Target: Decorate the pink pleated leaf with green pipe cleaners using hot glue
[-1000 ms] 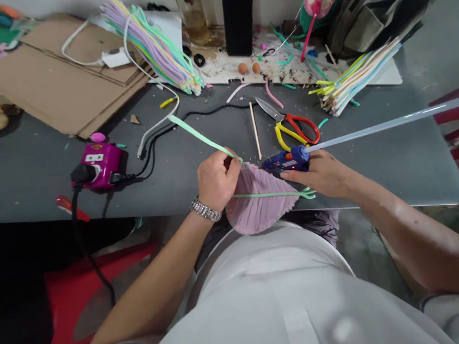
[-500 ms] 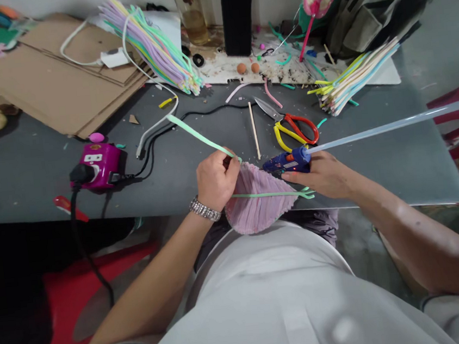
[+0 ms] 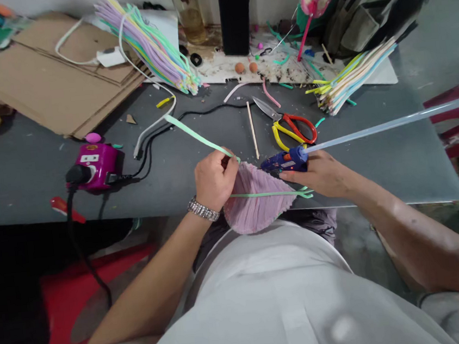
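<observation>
Since the earlier frame, just a slight drift: the whole scene sits a touch further left in my feed, hands and work in the same arrangement. Landmark: one blue hot-glue gun [image 3: 283, 161].

From my end, two hands. Right hand [image 3: 322, 173] is wrapped around the gun's grip; one clear glue stick [image 3: 372, 129] runs out of its rear. Left hand [image 3: 216, 176], left of the gun, pinches one loose mint strip [image 3: 196, 134]; can't tell if it grips the panel too. One lilac pleated panel [image 3: 256, 213] lies on the near-left side of the gun, one green midrib strip [image 3: 264, 194] across it. Nozzle is by the panel's upper edge; contact unclear.

Just beyond the gun: one pair of scissors [image 3: 276, 114], two handles, one red, one yellow. Beyond-left, one wooden stick [image 3: 252, 131]. Further off, two orange-brown balls [image 3: 239, 68] and two pipe-cleaner bundles, a pastel bundle [image 3: 151, 49] far left and a cream-yellow-blue bundle [image 3: 357, 76] beyond-right. Well left, one magenta power cube [image 3: 99, 164].
</observation>
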`<state>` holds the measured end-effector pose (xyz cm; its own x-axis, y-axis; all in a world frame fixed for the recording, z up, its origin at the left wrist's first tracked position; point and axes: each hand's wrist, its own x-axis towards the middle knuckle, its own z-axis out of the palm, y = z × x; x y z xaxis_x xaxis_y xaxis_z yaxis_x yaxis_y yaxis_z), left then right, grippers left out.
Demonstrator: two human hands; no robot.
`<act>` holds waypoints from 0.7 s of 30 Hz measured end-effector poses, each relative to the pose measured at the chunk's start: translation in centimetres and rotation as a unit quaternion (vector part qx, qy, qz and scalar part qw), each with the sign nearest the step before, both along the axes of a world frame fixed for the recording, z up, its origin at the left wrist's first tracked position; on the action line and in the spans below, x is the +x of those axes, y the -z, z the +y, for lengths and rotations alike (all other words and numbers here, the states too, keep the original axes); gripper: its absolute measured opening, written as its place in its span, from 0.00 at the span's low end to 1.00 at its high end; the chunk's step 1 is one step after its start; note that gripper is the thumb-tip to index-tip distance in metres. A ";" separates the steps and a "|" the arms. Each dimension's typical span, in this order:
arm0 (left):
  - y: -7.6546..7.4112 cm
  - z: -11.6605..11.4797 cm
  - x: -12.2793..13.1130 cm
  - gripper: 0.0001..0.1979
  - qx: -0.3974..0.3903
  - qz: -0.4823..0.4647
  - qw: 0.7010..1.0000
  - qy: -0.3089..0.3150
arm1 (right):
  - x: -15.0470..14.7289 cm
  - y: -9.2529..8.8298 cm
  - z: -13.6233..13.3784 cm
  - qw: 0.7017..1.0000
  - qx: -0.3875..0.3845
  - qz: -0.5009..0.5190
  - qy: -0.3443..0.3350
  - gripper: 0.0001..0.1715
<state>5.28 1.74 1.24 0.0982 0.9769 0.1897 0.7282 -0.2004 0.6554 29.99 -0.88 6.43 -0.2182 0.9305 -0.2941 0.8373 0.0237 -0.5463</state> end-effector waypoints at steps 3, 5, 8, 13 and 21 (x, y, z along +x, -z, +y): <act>0.1 0.0 0.0 0.11 0.004 0.000 1.000 -0.001 | 0.2 0.0 -0.2 1.000 -0.001 0.008 0.000 0.22; 0.1 0.0 0.0 0.10 0.007 -0.001 1.000 0.000 | 0.4 0.1 -0.3 1.000 0.004 0.021 -0.003 0.21; 0.2 0.0 0.0 0.10 0.009 -0.003 1.000 0.003 | 0.5 0.2 -0.4 0.999 0.016 0.029 -0.013 0.19; 0.3 0.1 0.0 0.10 0.013 -0.009 1.000 -0.001 | 0.3 0.3 -0.2 1.000 0.016 0.017 -0.009 0.21; 0.4 0.1 0.1 0.10 0.016 -0.016 1.000 0.000 | -0.5 0.7 0.3 0.999 0.022 0.028 -0.009 0.18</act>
